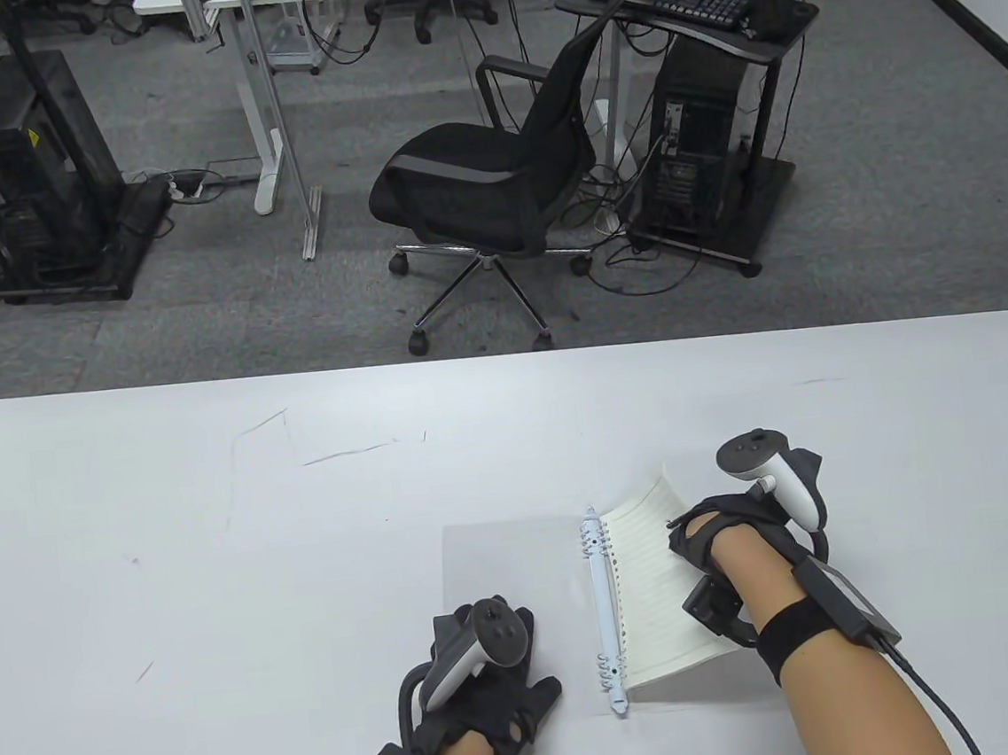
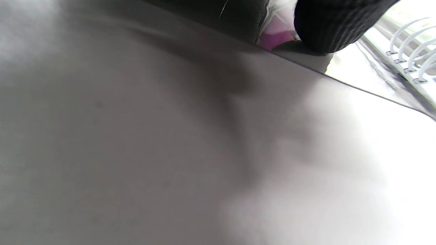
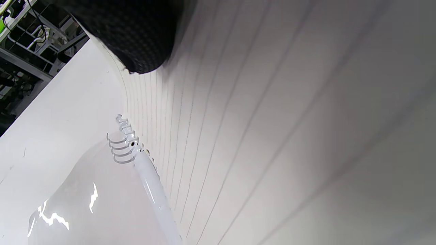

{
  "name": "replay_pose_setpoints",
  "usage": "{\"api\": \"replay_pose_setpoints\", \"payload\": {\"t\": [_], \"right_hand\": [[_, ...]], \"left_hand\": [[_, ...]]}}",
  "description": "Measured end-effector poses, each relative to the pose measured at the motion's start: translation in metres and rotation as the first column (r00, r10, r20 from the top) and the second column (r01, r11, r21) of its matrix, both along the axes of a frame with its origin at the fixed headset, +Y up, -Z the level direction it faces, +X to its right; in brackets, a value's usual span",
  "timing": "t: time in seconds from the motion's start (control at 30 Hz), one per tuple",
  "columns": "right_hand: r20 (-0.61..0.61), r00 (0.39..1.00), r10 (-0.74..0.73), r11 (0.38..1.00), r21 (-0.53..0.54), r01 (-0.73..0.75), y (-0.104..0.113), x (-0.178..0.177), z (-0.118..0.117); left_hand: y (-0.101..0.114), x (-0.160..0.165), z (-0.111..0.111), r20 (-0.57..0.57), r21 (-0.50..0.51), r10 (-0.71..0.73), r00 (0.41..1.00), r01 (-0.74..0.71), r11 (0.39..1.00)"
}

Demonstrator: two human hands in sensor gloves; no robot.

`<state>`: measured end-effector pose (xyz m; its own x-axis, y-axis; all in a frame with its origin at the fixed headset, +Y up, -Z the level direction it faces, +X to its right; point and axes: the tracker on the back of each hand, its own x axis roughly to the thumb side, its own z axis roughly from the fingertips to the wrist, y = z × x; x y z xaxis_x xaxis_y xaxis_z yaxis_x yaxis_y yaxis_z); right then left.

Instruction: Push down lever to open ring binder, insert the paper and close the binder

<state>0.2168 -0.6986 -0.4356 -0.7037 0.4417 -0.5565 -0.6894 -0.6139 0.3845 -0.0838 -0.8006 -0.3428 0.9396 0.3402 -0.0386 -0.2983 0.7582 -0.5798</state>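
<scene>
The ring binder lies open near the table's front edge, its translucent left cover (image 1: 505, 573) flat and its white ring spine (image 1: 605, 608) running front to back. A lined sheet of paper (image 1: 658, 585) lies right of the spine with its punched edge along the rings and its outer side curled upward. My right hand (image 1: 702, 536) grips that raised outer edge, a gloved fingertip (image 3: 136, 34) lying on the lined paper (image 3: 272, 136). My left hand (image 1: 509, 706) rests flat with spread fingers at the cover's near edge, a fingertip (image 2: 333, 27) pressing there. The rings (image 3: 121, 146) show as half arcs.
The white table (image 1: 218, 556) has faint scratches at the left. Beyond its far edge a black office chair (image 1: 484, 175), computer towers (image 1: 30, 174) and cables stand on the carpet. The tracker on my right hand (image 1: 781, 475) rises beside the paper.
</scene>
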Motion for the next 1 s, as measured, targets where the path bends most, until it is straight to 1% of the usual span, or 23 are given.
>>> {"api": "replay_pose_setpoints", "payload": {"t": [0.33,0.53,0.7,1.0], "right_hand": [[-0.012,1.0,0.021,1.0,0.0,-0.021,-0.002,-0.001,0.0],[-0.021,1.0,-0.004,1.0,-0.006,0.004,-0.002,-0.001,0.0],[-0.026,1.0,0.011,1.0,-0.013,-0.011,-0.007,0.001,0.001],[-0.019,0.999,-0.026,0.999,-0.02,0.026,-0.014,0.004,0.002]], "left_hand": [[0.0,0.0,0.0,0.0,-0.001,0.0,1.0,0.0,1.0],[0.0,0.0,0.0,0.0,-0.002,0.0,1.0,0.0,1.0],[0.0,0.0,0.0,0.0,-0.002,0.0,1.0,0.0,1.0],[0.0,0.0,0.0,0.0,-0.003,0.001,1.0,-0.001,1.0]]}}
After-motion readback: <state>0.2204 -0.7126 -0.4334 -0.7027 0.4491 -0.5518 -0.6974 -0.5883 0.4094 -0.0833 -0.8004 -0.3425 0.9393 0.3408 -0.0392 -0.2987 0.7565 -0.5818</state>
